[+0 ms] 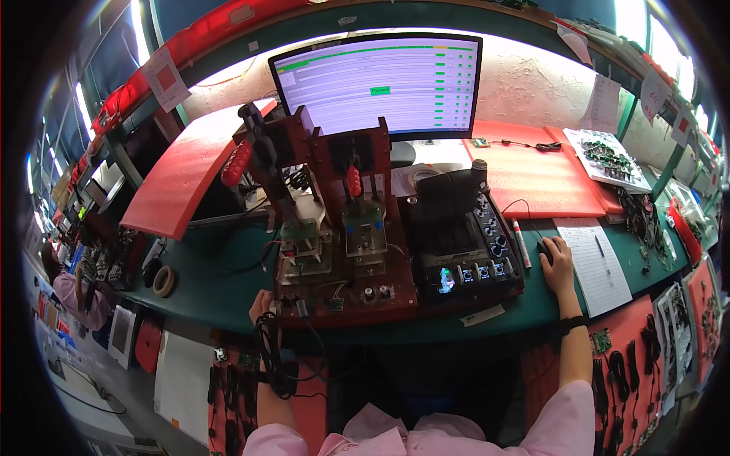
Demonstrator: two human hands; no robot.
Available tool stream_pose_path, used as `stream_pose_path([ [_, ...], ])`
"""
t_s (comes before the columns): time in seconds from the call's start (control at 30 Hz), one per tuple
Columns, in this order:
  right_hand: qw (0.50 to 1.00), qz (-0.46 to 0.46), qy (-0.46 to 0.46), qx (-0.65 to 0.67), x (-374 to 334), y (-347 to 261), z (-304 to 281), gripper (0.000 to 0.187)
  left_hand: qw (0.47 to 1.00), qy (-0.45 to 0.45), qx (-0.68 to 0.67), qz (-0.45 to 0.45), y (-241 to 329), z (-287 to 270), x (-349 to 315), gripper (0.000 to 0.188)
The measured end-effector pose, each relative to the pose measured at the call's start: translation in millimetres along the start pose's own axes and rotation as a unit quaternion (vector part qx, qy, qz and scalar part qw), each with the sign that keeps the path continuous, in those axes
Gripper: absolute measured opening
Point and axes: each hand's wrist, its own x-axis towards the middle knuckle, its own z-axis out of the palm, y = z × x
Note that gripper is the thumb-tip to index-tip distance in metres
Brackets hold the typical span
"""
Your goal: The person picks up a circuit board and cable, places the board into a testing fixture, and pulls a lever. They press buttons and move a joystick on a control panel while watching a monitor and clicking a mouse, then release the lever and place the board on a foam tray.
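Note:
My right hand [559,266] rests on a black computer mouse [544,251] on the green bench, fingers curled over it. Beside the front left corner of a dark red test fixture [346,300] is my left hand [261,304], closed on a coiled black cable [270,346] that hangs down over my wrist. Its fingertips are partly hidden. The fixture carries two clamp stations with red handles, and the left lever [262,148] stands raised. A small green circuit board [336,304] lies on the fixture's front. Behind, a monitor [380,87] displays a table with a green label in the middle.
Right of the fixture sits a black control box [464,235] with knobs and a small lit screen. A marker [522,243] and a written sheet [593,266] flank the mouse. Red foam sheets [532,178], a tape roll [163,281] and cabled boards [623,372] lie around. Another person [80,296] sits far left.

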Motion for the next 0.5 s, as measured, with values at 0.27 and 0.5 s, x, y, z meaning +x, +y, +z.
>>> stream_pose_path([
  [0.27, 1.0, -0.005, -0.004, 0.005, -0.2, -1.3, -1.2, 0.04, 0.999, -0.018, 0.04, 0.0, 1.6, -0.7, 0.1, 0.019],
  [0.5, 1.0, -0.007, -0.006, 0.008, 0.3, -1.4, -0.8, 0.04, 0.999, 0.007, 0.045, -0.01, -1.1, -0.8, -0.8, 0.019],
])
